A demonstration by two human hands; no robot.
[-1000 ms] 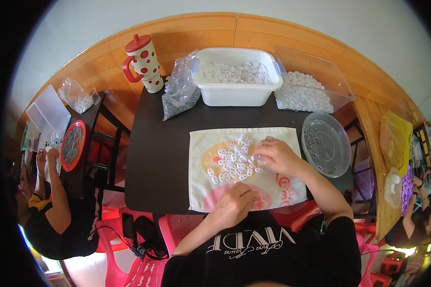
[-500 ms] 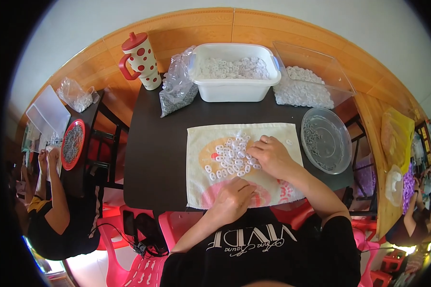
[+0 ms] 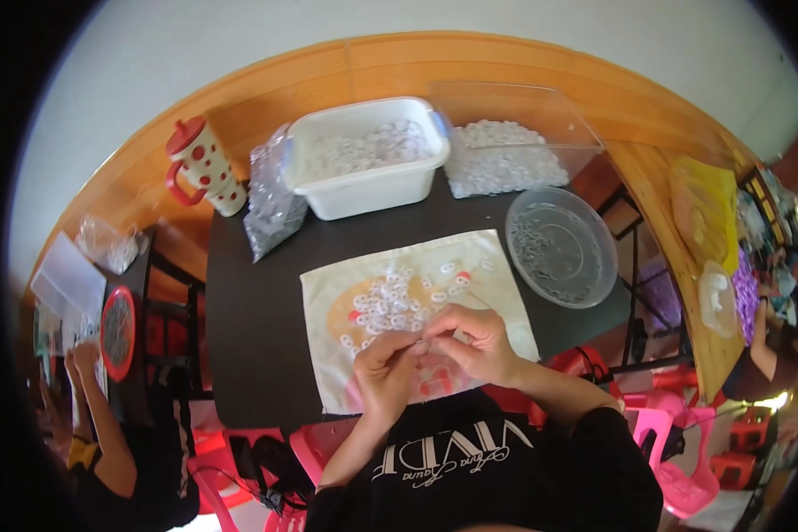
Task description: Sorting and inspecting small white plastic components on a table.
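My left hand (image 3: 387, 368) and my right hand (image 3: 475, 344) meet fingertip to fingertip over the near part of a cream patterned towel (image 3: 496, 266). Both are closed in a pinch. Whatever sits between the fingertips is too small and covered to make out. Just beyond my hands lies a loose pile of small white oval plastic pieces with two holes each (image 3: 390, 301). A few such pieces are scattered to the right of the pile.
Behind the towel stand a white tub of white pieces (image 3: 372, 182), a clear bin (image 3: 505, 164) and a bag of small grey parts (image 3: 270, 213). A round clear tray (image 3: 585, 288) is at right, a dotted tumbler (image 3: 211, 173) far left. Another person's arm (image 3: 106, 430) works at left.
My right hand has left the pile and come toward me to meet my left hand, which has risen and closed. The whole view has shifted and tilted.
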